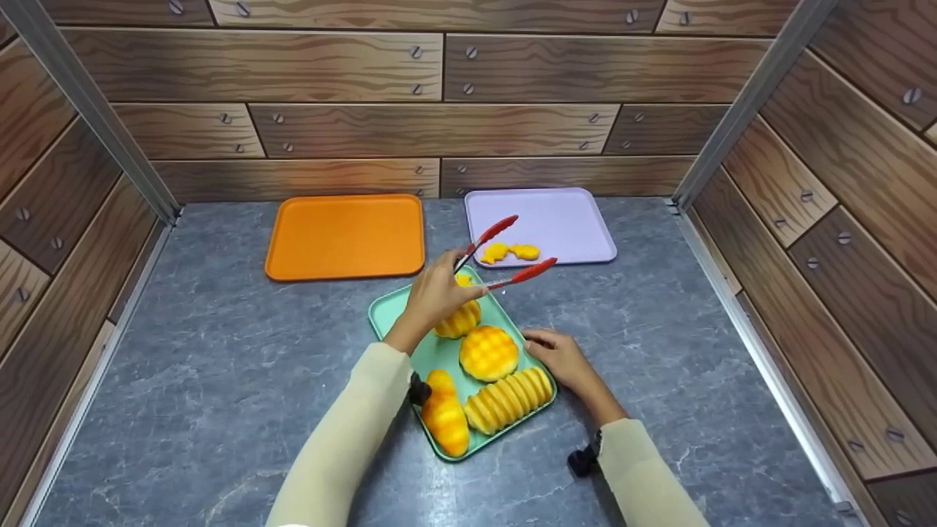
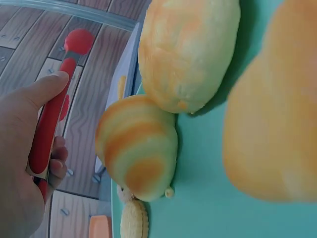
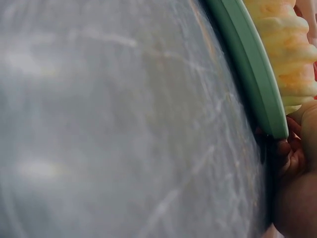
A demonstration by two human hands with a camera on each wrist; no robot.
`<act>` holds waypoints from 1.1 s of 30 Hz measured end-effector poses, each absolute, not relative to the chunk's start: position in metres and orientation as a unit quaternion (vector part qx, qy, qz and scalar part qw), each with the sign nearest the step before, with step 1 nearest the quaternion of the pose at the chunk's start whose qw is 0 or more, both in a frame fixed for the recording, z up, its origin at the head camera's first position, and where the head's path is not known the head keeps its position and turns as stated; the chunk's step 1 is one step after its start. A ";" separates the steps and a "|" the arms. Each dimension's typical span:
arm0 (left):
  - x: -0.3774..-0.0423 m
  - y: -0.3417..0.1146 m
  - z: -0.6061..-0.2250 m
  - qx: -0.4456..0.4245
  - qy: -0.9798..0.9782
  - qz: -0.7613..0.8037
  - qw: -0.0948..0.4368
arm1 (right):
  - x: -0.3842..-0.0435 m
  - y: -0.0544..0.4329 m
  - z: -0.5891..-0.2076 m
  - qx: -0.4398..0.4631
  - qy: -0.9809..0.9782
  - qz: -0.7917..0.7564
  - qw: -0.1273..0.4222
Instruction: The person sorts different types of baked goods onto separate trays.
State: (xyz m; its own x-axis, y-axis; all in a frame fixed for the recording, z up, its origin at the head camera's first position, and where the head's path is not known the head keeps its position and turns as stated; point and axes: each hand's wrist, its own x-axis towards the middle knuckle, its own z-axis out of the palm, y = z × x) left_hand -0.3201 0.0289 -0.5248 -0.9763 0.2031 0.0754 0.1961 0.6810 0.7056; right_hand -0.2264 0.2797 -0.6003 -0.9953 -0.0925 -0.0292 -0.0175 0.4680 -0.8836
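My left hand [image 1: 437,289] holds a pair of red-tipped tongs [image 2: 48,126], its arms spread apart with nothing between the tips. The hand is above the far end of a green tray [image 1: 432,353] and partly hides a striped bun [image 1: 461,322]. Also on this tray are a round grid-topped bun [image 1: 489,353], a ridged loaf [image 1: 510,400], a long curved bread [image 1: 444,413] and a small yellow piece [image 1: 464,279]. At the tray's right edge, my right hand [image 1: 567,359] grips the rim; its fingers [image 3: 292,158] curl by the underside.
Behind the green tray lie an orange tray [image 1: 344,238] and a lavender tray [image 1: 542,219]. Two small yellow pieces [image 1: 510,253] sit near the lavender tray's front edge. Wood-patterned walls [image 1: 344,66] enclose the grey marbled surface [image 1: 219,366] on three sides.
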 end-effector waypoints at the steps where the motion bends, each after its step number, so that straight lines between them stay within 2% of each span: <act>1: -0.318 0.027 -0.525 0.110 0.916 0.387 -0.001 | -0.227 0.281 -0.602 -0.034 0.857 -0.513 0.037; 15: -0.283 -0.013 -0.533 0.088 0.900 0.427 -0.025 | -0.228 0.283 -0.601 -0.028 0.857 -0.512 0.051; 33: -0.221 -0.093 -0.556 0.057 0.922 0.368 -0.111 | -0.228 0.282 -0.601 -0.040 0.860 -0.508 0.035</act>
State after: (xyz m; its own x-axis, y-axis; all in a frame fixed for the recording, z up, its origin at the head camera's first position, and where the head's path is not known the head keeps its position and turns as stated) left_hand -0.2213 -0.0926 -0.5560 -0.9690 0.0239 0.2461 0.1867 0.7233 0.6648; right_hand -0.2283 0.2824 -0.6015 -0.9943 -0.1051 -0.0202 -0.0330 0.4806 -0.8763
